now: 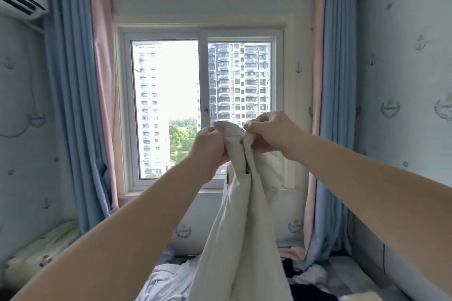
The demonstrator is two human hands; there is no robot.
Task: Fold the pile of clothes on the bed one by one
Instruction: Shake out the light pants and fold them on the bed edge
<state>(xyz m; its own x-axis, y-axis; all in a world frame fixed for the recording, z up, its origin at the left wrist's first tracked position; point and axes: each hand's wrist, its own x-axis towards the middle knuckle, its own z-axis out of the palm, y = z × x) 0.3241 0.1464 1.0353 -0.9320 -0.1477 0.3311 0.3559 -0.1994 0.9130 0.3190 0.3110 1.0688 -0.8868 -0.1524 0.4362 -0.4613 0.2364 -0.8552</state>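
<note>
Head view: both hands pinch the waistband of the pale trousers (241,215), left hand (210,146) and right hand (271,132) close together, equally near. Trousers hang straight down, long axis vertical, above the pile (168,278) on the bed.

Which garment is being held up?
The cream trousers, gripped at the top by the left hand and right hand; the white garment and dark garment lie below.
</note>
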